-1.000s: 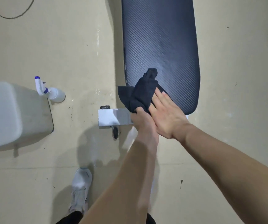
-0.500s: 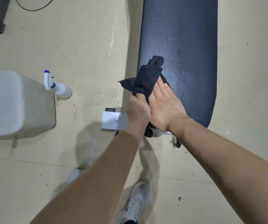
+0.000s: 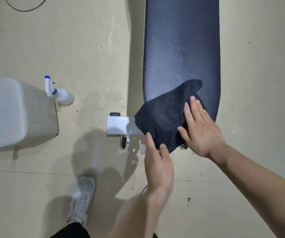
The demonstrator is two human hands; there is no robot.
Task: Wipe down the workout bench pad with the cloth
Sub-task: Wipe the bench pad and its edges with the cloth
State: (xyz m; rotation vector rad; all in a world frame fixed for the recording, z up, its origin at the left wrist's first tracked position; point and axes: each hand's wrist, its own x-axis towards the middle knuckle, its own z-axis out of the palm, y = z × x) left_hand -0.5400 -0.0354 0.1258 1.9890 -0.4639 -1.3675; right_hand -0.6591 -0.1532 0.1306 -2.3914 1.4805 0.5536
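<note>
The long dark bench pad (image 3: 181,48) with a woven texture runs away from me at upper centre. A dark cloth (image 3: 162,115) lies spread over the pad's near end and hangs off its left corner. My left hand (image 3: 158,162) pinches the cloth's near edge between thumb and fingers. My right hand (image 3: 199,127) lies flat, fingers spread, on the cloth's right side, pressing it against the pad. The pad's near end is hidden under the cloth and my hands.
A white spray bottle (image 3: 59,91) with a blue nozzle stands on the floor at left, beside a pale padded stool (image 3: 9,114). The bench's white metal foot (image 3: 119,126) with a small wheel (image 3: 123,142) sticks out left. My white shoe (image 3: 82,198) is below.
The cloth was bunched in my left hand; now it is spread out flat over the pad's near end. My left hand has dropped to its near edge, my right hand lies on top.
</note>
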